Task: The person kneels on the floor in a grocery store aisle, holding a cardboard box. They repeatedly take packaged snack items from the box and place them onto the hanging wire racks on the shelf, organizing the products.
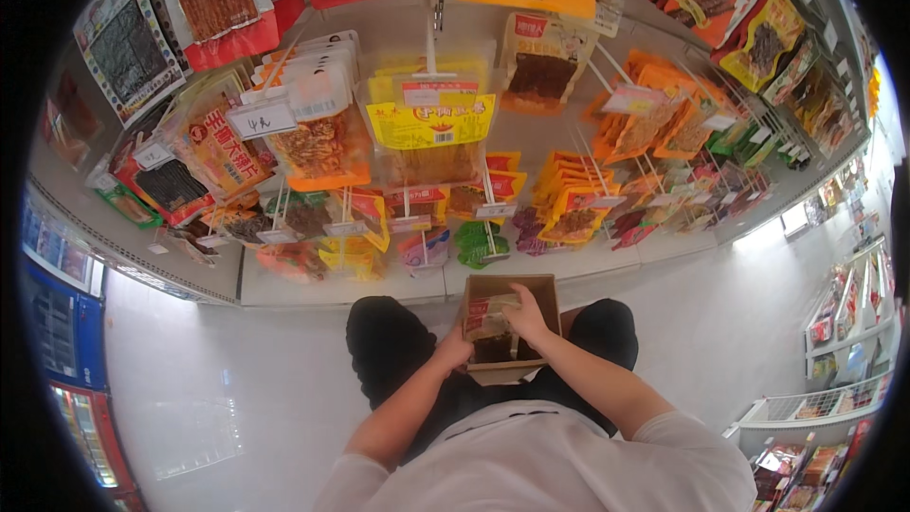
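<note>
An open cardboard box (548,291) sits low before me, between my knees. Inside it lie clear-and-red snack packets (490,327) with dark contents. My left hand (453,350) is at the box's left side; its fingers are partly hidden, so its hold is unclear. My right hand (525,316) reaches into the box and touches the packets, the index finger stretched towards the far wall; whether it grips one cannot be told. Above the box, a similar packet (544,64) with dark contents hangs on the display wall.
Hanging snack packets (434,121) on metal hooks with price tags (261,118) project towards me. The white shelf base (341,289) runs just beyond the box. Blue and red coolers (89,341) stand at left, and wire-basket shelves (817,405) at right.
</note>
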Motion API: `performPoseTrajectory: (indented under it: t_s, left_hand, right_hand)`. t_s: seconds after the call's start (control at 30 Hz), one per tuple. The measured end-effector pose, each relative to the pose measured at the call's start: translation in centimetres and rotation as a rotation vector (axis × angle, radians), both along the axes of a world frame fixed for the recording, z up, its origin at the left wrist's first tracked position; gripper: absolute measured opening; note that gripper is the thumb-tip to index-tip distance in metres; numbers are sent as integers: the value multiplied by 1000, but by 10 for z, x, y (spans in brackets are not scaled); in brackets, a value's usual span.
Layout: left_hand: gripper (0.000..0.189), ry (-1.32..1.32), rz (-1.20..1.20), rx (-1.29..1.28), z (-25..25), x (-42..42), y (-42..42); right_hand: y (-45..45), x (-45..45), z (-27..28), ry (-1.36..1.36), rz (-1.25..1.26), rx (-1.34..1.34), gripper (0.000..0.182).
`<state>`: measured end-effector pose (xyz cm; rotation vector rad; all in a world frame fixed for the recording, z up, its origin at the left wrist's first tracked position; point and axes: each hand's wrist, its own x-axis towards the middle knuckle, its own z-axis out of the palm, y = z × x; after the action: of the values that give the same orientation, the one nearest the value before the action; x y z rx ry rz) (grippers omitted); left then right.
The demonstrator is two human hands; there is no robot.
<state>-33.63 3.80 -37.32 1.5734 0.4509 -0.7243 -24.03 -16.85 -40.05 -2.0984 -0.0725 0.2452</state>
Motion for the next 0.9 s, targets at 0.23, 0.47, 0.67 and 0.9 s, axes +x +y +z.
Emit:
performPoseTrajectory:
  t_s: [0.23, 0.47, 0.67, 0.9]
  left_hand:
    - [67, -149, 66, 122, -71, 8, -17]
    - [54, -116, 72, 227, -61, 20, -24]
    - [59, -157, 144, 231, -66, 19, -13]
    - [69, 40, 152, 104, -38, 15, -3]
  right_hand:
    - [-6, 186, 222, -540, -28, 339, 34]
    - [4, 369, 297, -380, -165, 454, 71]
    - [7, 399, 304, -226, -139, 706, 43]
    - [4, 374, 292, -231, -125, 653, 65]
